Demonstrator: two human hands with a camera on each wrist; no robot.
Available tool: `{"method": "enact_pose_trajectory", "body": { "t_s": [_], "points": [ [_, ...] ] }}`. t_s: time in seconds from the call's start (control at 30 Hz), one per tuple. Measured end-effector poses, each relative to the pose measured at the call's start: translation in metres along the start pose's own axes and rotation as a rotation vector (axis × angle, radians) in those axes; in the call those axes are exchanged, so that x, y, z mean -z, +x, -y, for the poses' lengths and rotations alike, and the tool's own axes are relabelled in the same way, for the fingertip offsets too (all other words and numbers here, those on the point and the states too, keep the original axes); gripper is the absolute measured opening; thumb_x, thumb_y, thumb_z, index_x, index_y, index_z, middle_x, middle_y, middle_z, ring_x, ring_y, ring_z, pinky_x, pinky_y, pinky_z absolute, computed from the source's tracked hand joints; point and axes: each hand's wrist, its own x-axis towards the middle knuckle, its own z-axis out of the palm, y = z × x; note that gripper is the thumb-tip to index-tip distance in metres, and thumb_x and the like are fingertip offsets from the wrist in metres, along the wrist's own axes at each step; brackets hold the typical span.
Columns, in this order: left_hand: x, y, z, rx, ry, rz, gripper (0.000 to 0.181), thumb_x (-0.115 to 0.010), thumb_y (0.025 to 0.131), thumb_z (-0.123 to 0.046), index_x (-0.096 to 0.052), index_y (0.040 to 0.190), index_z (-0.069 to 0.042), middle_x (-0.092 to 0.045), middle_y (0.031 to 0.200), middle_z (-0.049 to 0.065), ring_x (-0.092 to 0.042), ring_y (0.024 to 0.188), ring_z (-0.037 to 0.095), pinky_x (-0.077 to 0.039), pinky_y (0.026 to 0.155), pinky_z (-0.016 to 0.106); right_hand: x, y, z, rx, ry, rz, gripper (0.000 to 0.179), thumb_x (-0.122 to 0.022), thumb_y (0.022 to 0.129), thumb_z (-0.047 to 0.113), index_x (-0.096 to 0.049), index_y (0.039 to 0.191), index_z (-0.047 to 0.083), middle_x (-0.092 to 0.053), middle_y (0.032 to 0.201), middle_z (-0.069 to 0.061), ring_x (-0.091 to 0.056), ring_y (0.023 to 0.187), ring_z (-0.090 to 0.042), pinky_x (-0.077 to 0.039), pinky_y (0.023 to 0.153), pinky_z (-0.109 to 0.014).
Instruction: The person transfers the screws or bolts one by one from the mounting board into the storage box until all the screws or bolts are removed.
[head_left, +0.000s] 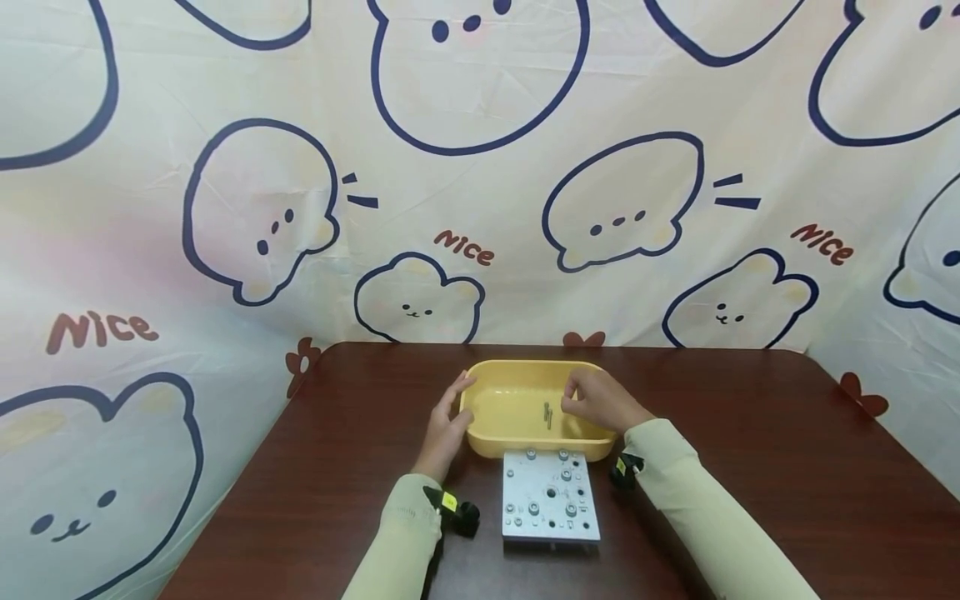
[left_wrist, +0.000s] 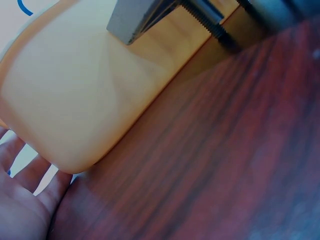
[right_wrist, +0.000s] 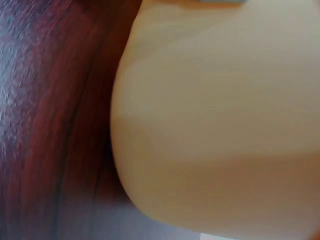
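Observation:
A yellow tray (head_left: pixel 498 447) sits on the table, with a few small screws (head_left: pixel 548 415) lying on its floor. My left hand (head_left: pixel 444 429) rests against the tray's left end, fingers fairly straight along its wall; the left wrist view shows these fingers (left_wrist: pixel 37 172) beside the tray's corner. Over the right part of the tray is my right hand (head_left: pixel 600 402), its fingers curled and its thumb side close to the screws. I cannot tell whether it pinches anything. On the near side of the tray stands a silver metal plate (head_left: pixel 551 500) with several bolts and holes.
The dark brown wooden table (head_left: pixel 720 433) extends to both sides and behind the tray. Threaded bolt ends (left_wrist: pixel 212 27) protrude under the plate. A printed cloth (head_left: pixel 510 200) hangs behind the table. Each wrist carries a small black camera (head_left: pixel 461 515).

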Motion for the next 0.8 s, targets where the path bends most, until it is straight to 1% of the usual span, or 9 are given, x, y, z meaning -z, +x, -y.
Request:
{"method": "enact_pose_trajectory", "body": {
  "t_s": [0.07, 0.13, 0.23, 0.27, 0.4, 0.5, 0.57, 0.63, 0.8],
  "points": [
    [0.000, 0.000, 0.000, 0.009, 0.006, -0.001, 0.055, -0.051, 0.088, -0.008, -0.051, 0.137, -0.033, -0.029, 0.154, -0.018, -0.017, 0.146, 0.017, -0.015, 0.114, 0.056, -0.004, 0.001, -0.002, -0.010, -0.003, -0.009, 0.005, -0.065, 0.078, 0.013, -0.060, 0.077, 0.012, -0.057, 0.073, 0.000, -0.053, 0.064, -0.015, -0.046, 0.059, -0.027],
    [0.000, -0.001, 0.000, 0.016, 0.009, -0.002, 0.054, -0.051, 0.088, -0.009, -0.051, 0.136, -0.034, -0.030, 0.153, -0.020, -0.017, 0.146, 0.017, -0.015, 0.114, 0.056, -0.007, 0.001, -0.004, -0.038, -0.011, -0.012, 0.005, -0.065, 0.077, 0.014, -0.060, 0.077, 0.013, -0.058, 0.072, 0.001, -0.053, 0.062, -0.015, -0.045, 0.057, -0.027],
    [0.000, -0.001, -0.001, 0.020, 0.008, 0.000, 0.055, -0.051, 0.088, -0.009, -0.051, 0.136, -0.035, -0.029, 0.153, -0.020, -0.017, 0.146, 0.017, -0.016, 0.114, 0.056, -0.009, 0.000, -0.003, -0.083, -0.028, -0.007, 0.006, -0.066, 0.077, 0.017, -0.060, 0.077, 0.015, -0.058, 0.073, 0.001, -0.054, 0.062, -0.015, -0.046, 0.057, -0.028],
    [0.000, 0.000, -0.001, 0.016, 0.006, 0.000, 0.055, -0.051, 0.087, -0.009, -0.051, 0.136, -0.034, -0.028, 0.154, -0.019, -0.017, 0.146, 0.017, -0.016, 0.114, 0.056, -0.010, 0.000, -0.002, -0.089, -0.038, -0.008, 0.007, -0.066, 0.077, 0.017, -0.060, 0.077, 0.015, -0.058, 0.074, 0.001, -0.054, 0.063, -0.016, -0.047, 0.057, -0.028],
    [0.001, 0.000, -0.002, 0.005, 0.006, -0.005, 0.055, -0.051, 0.088, -0.007, -0.051, 0.137, -0.031, -0.028, 0.155, -0.015, -0.016, 0.146, 0.019, -0.015, 0.114, 0.058, -0.011, 0.000, 0.001, -0.083, -0.089, -0.007, 0.007, -0.067, 0.078, 0.018, -0.061, 0.076, 0.016, -0.059, 0.075, 0.002, -0.055, 0.065, -0.016, -0.047, 0.060, -0.029],
    [0.001, 0.000, -0.001, 0.018, 0.011, -0.008, 0.055, -0.051, 0.088, -0.009, -0.051, 0.137, -0.032, -0.029, 0.154, -0.019, -0.017, 0.146, 0.017, -0.015, 0.114, 0.056, -0.012, 0.001, 0.001, -0.077, -0.138, -0.001, 0.007, -0.066, 0.078, 0.020, -0.061, 0.076, 0.016, -0.059, 0.073, 0.003, -0.054, 0.063, -0.015, -0.047, 0.059, -0.029],
    [0.001, 0.000, -0.001, 0.014, 0.012, -0.008, 0.055, -0.051, 0.087, -0.009, -0.051, 0.137, -0.032, -0.029, 0.153, -0.020, -0.017, 0.146, 0.017, -0.014, 0.114, 0.057, -0.013, 0.001, 0.000, -0.082, -0.155, 0.002, 0.007, -0.066, 0.078, 0.020, -0.061, 0.076, 0.016, -0.059, 0.073, 0.003, -0.054, 0.062, -0.015, -0.047, 0.059, -0.029],
    [0.000, 0.000, -0.001, 0.022, 0.014, -0.011, 0.054, -0.052, 0.087, -0.010, -0.051, 0.136, -0.033, -0.030, 0.151, -0.023, -0.018, 0.145, 0.015, -0.015, 0.115, 0.055, -0.013, 0.001, -0.001, -0.094, -0.165, 0.008, 0.007, -0.066, 0.078, 0.020, -0.061, 0.076, 0.017, -0.058, 0.072, 0.003, -0.054, 0.062, -0.015, -0.047, 0.059, -0.029],
    [-0.001, 0.000, -0.001, 0.016, 0.011, -0.016, 0.054, -0.052, 0.087, -0.009, -0.052, 0.136, -0.033, -0.031, 0.151, -0.022, -0.019, 0.145, 0.015, -0.017, 0.115, 0.054, -0.014, 0.000, -0.001, -0.103, -0.168, 0.018, 0.007, -0.066, 0.079, 0.020, -0.062, 0.075, 0.017, -0.058, 0.072, 0.002, -0.054, 0.062, -0.016, -0.048, 0.059, -0.029]
  ]
}}
